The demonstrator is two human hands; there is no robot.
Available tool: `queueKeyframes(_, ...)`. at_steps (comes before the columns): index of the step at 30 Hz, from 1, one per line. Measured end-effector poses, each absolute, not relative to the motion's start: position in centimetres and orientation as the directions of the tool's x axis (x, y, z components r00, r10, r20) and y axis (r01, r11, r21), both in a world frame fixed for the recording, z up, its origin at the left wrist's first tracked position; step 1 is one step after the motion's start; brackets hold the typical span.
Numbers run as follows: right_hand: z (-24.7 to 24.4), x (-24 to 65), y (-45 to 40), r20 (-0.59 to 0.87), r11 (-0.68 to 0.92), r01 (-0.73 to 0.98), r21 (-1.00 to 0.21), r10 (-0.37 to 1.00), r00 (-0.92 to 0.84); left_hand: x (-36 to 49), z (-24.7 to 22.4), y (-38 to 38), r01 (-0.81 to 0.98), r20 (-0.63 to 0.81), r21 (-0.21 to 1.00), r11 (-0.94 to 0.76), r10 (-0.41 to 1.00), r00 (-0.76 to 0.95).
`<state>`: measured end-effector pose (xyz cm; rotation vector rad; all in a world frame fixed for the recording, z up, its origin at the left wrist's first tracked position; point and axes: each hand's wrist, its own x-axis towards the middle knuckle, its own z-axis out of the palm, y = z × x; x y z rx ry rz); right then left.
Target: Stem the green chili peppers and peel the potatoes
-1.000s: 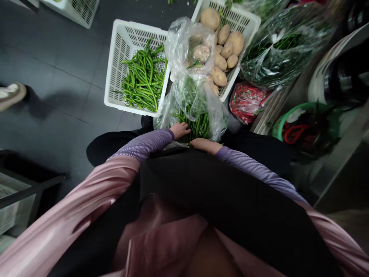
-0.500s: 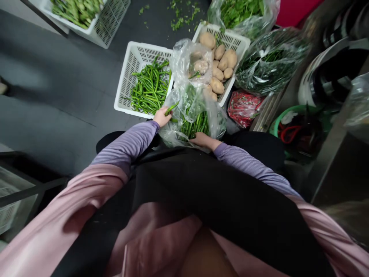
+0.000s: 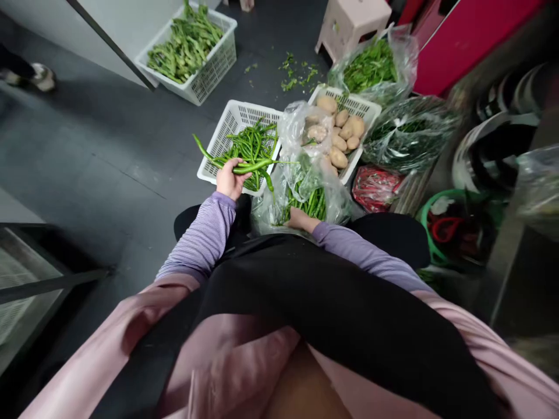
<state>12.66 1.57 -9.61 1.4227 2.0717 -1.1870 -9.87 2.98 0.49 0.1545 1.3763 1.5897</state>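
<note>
Several green chilies (image 3: 253,167) lifted over to the white basket (image 3: 226,129)

Since half a second ago, the left hand (image 3: 231,178) has been shifted from the edge of the clear plastic bag (image 3: 337,196) to above the basket's near side. Its grip is closed on the chilies, which are thereby separated from those left in the bag; more are heaped in the basket below. The right hand (image 3: 302,220) is kept at the bag's mouth, its fingertips hidden, so whether anything is gripped there cannot be told.
</note>
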Motion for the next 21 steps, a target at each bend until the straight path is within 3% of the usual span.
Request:
queueKeyframes(2, -9.1, 12.9, 2.3, -0.626, 0.097, 0.886, -0.454, 0.673, -0.395, -9.6, 0.0, 3.2, -0.650, -0.526, 0.748, 0.130, 0.713, -0.463)
queueKeyframes(4, -8.7, 13.2, 3.0, -0.587, 0.012, 0.832, -0.555, 0.703, -0.402, -9.0, -0.3, 3.4, -0.699, -0.553, 0.704, 0.127, 0.715, -0.427)
queueKeyframes(9, -8.0, 14.0, 3.4, -0.559, -0.277, 0.587, -0.760, 0.740, -0.375, -7.7, -0.3, 3.4, -0.723, -0.555, 0.681, 0.118, 0.727, -0.404)
queueKeyframes(14, -6.3, 13.8, 2.6, -0.456, -0.368, 0.271, -0.890, 0.683, -0.570, -7.1, -0.2, 2.8, -0.718, -0.550, 0.687, 0.111, 0.725, -0.415)
queueKeyframes(16, -5.7, 13.5, 2.5, -0.419, -0.212, 0.400, -0.891, 0.721, -0.552, -6.9, -0.2, 2.6, -0.715, -0.549, 0.691, 0.112, 0.724, -0.417)
queueKeyframes(18, -5.3, 13.3, 2.3, -0.295, 0.086, 0.554, -0.828, 0.774, -0.560, -6.9, -0.1, 2.7, -0.702, -0.552, 0.701, 0.122, 0.716, -0.427)
queueKeyframes(21, -5.1, 13.6, 1.6, -0.049, 0.569, 0.452, -0.687, 0.584, -0.810, -7.6, 0.2, 3.0, -0.682, -0.558, 0.717, 0.144, 0.705, -0.437)
